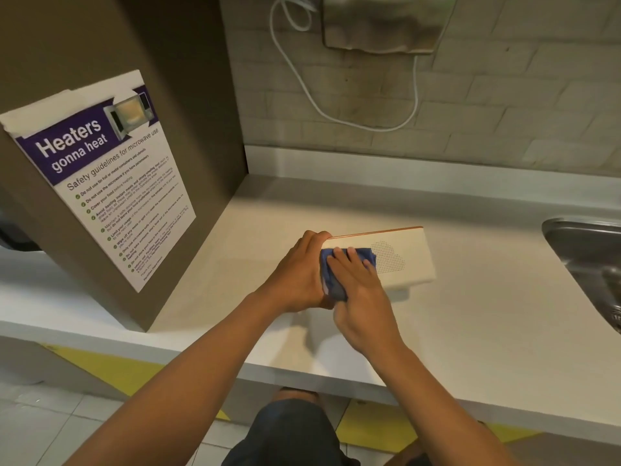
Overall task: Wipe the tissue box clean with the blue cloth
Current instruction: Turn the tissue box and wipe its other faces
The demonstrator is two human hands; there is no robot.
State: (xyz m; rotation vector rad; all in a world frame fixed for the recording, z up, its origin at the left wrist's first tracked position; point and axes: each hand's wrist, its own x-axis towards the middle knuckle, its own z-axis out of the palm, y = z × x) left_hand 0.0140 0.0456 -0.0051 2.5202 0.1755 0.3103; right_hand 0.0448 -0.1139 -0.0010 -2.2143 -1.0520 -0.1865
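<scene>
A white tissue box with a dotted cloud pattern and an orange top edge is tipped up on the pale counter. My left hand grips the box's left end and steadies it. My right hand presses a crumpled blue cloth flat against the box's near face, at its left part. Most of the cloth is hidden under my fingers.
A steel sink is set into the counter at the right edge. A brown cabinet side with a microwave safety poster stands at the left. A white cable hangs on the tiled back wall below a metal fixture.
</scene>
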